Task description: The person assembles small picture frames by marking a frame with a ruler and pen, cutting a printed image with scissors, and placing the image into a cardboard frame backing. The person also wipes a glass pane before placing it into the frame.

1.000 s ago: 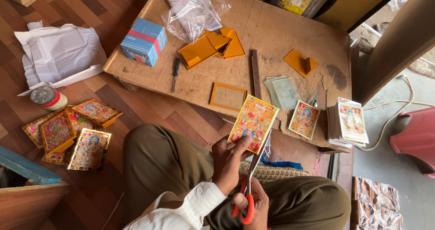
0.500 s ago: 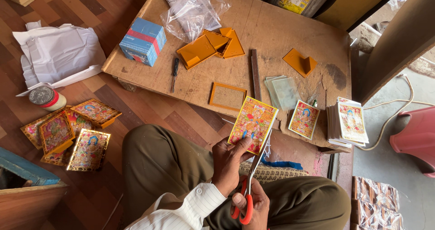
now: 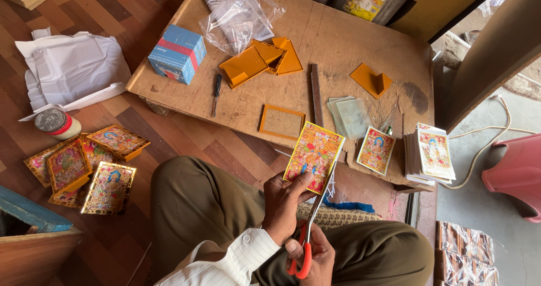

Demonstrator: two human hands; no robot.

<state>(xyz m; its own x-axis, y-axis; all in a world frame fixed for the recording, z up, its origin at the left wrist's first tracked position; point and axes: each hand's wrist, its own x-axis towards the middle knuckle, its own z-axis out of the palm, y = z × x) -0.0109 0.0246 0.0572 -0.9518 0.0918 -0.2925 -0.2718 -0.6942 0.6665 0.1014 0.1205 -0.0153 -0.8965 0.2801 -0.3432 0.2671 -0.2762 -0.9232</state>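
Two hands: both busy above the lap, close together.
Left hand (image 3: 284, 198): pinches the colourful printed picture (image 3: 314, 156) by its lower edge, holding it upright and steady for the blades.
Right hand (image 3: 315, 258): closed through the red-handled scissors (image 3: 307, 232), blades running up along the picture's right edge, seemingly to trim it.
Surface (image 3: 338, 43): low wooden board with orange frame parts (image 3: 259, 63), an empty frame (image 3: 282, 122), glass panes (image 3: 349, 116) and a stack of prints (image 3: 431, 153), all within reach.
Floor: finished framed pictures (image 3: 84, 162) piled at the left.

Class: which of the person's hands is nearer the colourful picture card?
Left. The left hand grips the picture card at its lower edge; the right hand sits lower, holding red-handled scissors.
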